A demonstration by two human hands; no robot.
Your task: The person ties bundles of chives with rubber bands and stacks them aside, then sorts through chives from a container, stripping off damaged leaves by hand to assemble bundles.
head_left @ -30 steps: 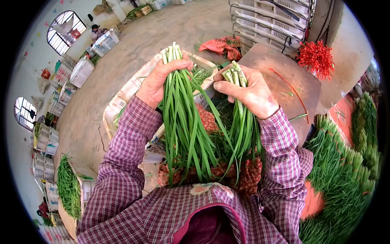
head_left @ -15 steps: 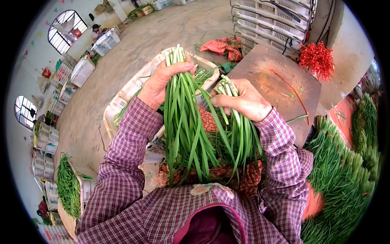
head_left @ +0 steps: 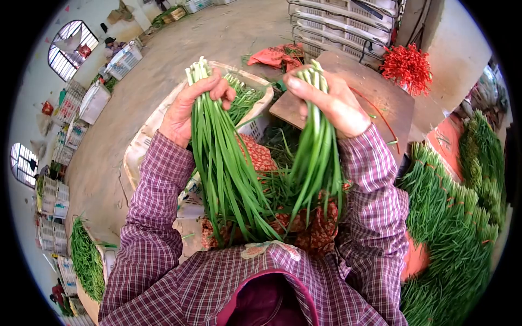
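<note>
My left hand is closed around a bunch of garlic chives, pale stem ends up, long green leaves hanging toward my lap. A smaller bunch of chives hangs from my right hand, its thumb pressed across the white stems near the top. The two bunches are apart at the stems, with a gap between the hands. Beneath them, a red patterned cloth and loose leaves cover my lap. Behind my left hand stands a white plastic crate holding more cut greens.
On my right is a brown board with a red strip on it. Red ties hang beyond, near stacked crates. Tied chive bundles lie at the right. A person sits far left among crates.
My hands have moved apart. The right hand with its bunch has risen, and the left has shifted left with its own. The whole view has also shifted slightly.
</note>
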